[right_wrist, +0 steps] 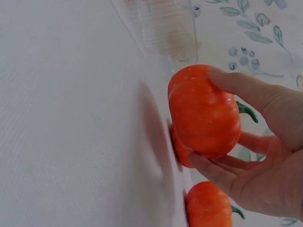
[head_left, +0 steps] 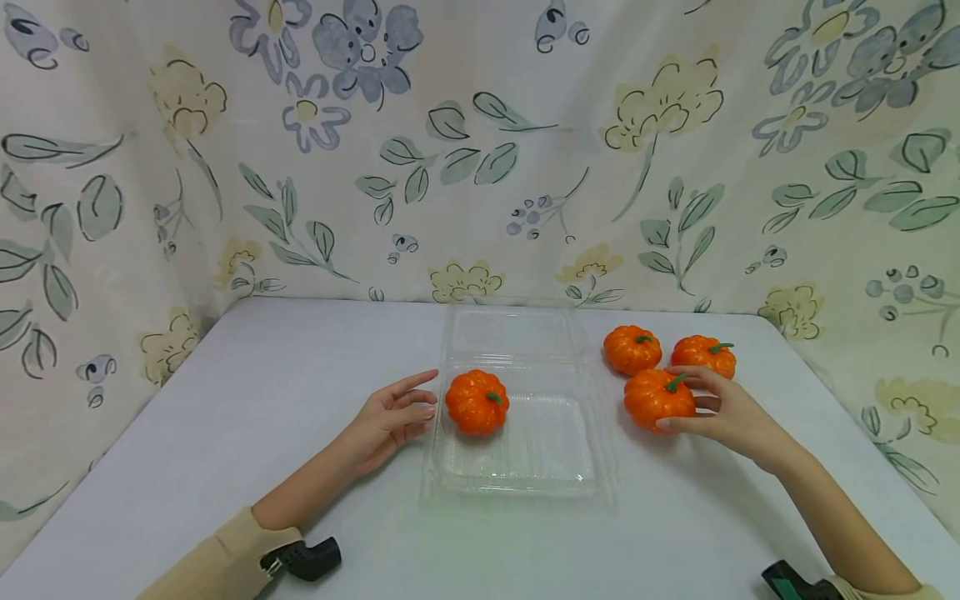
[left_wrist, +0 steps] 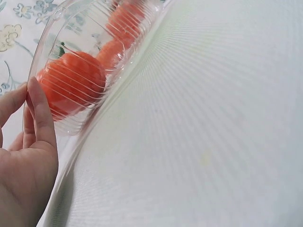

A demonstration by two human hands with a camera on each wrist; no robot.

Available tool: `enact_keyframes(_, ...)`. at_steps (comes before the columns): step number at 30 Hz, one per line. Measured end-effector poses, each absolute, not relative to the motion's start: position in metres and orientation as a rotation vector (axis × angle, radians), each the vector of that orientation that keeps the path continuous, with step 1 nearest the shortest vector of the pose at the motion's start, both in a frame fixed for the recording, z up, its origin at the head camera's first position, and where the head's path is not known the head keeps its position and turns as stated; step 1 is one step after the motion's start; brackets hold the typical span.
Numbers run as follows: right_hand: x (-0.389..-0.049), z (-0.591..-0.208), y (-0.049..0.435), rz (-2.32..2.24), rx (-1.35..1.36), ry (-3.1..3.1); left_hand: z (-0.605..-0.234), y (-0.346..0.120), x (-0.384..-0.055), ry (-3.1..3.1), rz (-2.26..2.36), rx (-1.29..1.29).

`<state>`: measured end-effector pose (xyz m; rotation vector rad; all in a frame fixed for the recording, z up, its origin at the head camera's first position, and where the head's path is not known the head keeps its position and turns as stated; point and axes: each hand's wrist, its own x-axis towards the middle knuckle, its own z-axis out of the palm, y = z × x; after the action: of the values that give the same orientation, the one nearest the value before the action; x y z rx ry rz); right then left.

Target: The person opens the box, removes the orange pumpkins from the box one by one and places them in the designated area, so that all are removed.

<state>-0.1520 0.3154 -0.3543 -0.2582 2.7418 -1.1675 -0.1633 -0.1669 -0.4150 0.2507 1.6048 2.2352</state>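
A clear plastic clamshell container lies with its lid folded back on the white table. In its left part sits one orange toy pumpkin, seen through the ribbed wall in the left wrist view. My left hand is at the container's left edge, fingers extended and fingertips touching the wall. To the right of the container, my right hand grips another pumpkin between thumb and fingers; in the right wrist view this held pumpkin appears raised off the table, its green stem toward the palm.
Two more pumpkins, one and another, rest on the table just behind the held one. The container's lid reaches toward the back edge. A floral curtain hangs behind the white table.
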Motion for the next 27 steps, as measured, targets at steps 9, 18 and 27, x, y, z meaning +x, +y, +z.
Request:
enact_keyframes(9,-0.155,-0.362,0.318,-1.16,-0.306,2.736,-0.416,-0.167,-0.163,1.607,2.235,0.278)
enact_keyframes(18,-0.157,-0.369,0.319,-1.172,-0.301,2.707,-0.416,-0.167,-0.164,1.615,2.234,0.285)
enact_keyframes(27,-0.157,-0.371,0.32,-1.185,-0.31,2.686,-0.416,-0.168,-0.164,1.614,2.236,0.278)
